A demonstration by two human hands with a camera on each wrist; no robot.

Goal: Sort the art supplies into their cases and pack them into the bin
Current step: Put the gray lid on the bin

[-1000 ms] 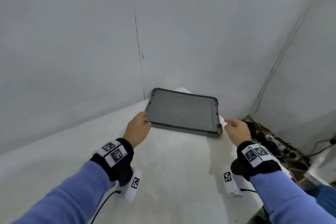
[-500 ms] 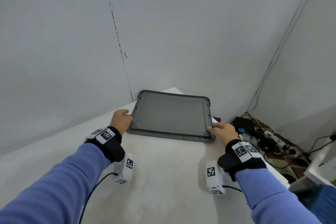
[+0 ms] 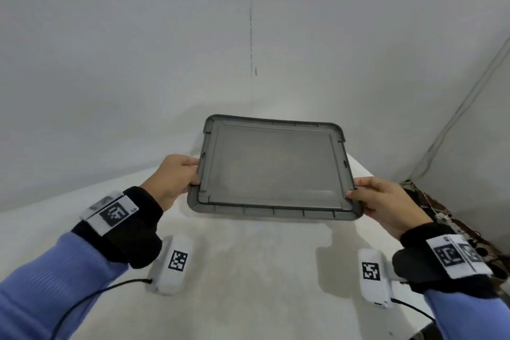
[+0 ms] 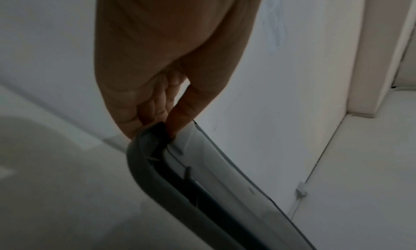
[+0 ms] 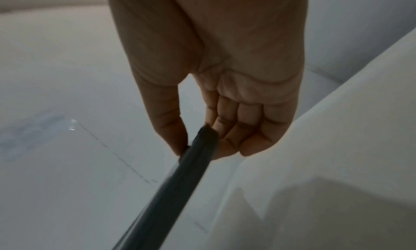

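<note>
1. White walls (image 3: 138,50) met in a corner behind a white table (image 3: 262,270); a thin dark seam ran down the rear wall.
2. A grey rectangular bin lid (image 3: 273,171) was held above the far part of the table, clear of the surface, its near edge lower than its far edge.
3. The left hand (image 3: 174,178) gripped the lid's left edge near the front corner. In the left wrist view, the left hand (image 4: 162,72) had its thumb on the lid's upper face and its curled fingers under the rim (image 4: 148,157).
4. The right hand (image 3: 383,201) gripped the lid's right edge near the front corner. In the right wrist view, the right hand (image 5: 213,76) pinched the rim (image 5: 180,182) between thumb and curled fingers.
5. Both forearms wore blue sleeves (image 3: 41,292) and black wrist bands carrying printed marker tags (image 3: 114,212).
6. A white camera unit (image 3: 174,268) hung below the left wrist, and a second (image 3: 374,276) below the right; each trailed a black cable.
7. A tangle of cables (image 3: 441,218) lay on the floor past the table's right edge.
</note>
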